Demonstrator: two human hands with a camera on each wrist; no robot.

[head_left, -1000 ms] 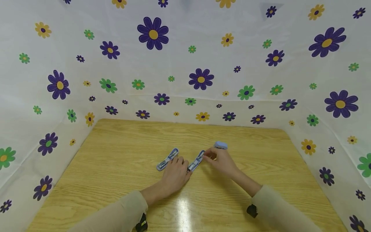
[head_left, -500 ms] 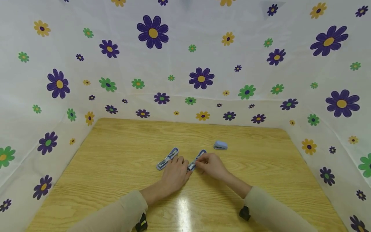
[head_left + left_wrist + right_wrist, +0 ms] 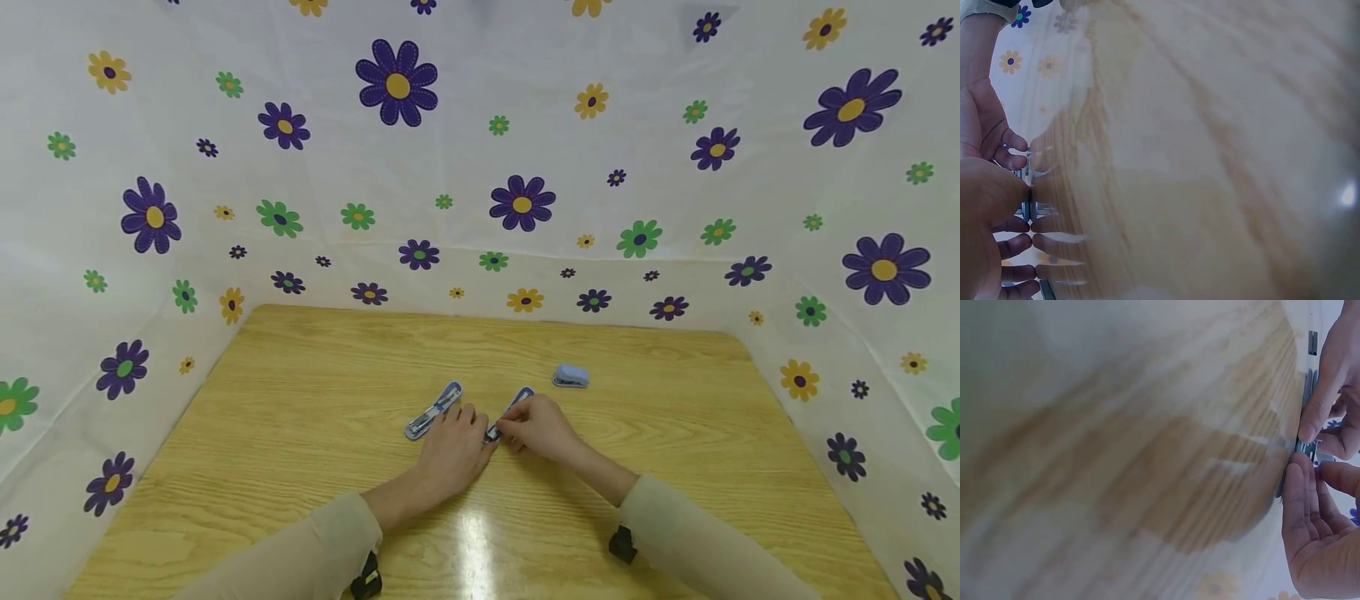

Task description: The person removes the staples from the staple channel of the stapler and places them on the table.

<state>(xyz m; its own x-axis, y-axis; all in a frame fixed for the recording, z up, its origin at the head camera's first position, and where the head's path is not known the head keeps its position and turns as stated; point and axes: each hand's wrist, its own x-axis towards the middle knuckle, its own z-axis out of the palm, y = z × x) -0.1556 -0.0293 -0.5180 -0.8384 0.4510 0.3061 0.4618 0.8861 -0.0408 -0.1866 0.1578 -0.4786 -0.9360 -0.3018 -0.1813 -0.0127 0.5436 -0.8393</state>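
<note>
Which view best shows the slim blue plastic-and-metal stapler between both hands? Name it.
Head view: it shows the stapler from above, partly hidden by the right hand. Both wrist views catch only edge-on slivers.

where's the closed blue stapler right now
In the head view, the closed blue stapler lies right of centre on the wooden table, beyond and to the right of the right-hand opened stapler.

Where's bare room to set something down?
Bare: yellow wooden tabletop left of the long opened blue stapler by the left hand, and right of the closed blue stapler. Crowded: the centre, where the right hand pinches another opened stapler.
</note>
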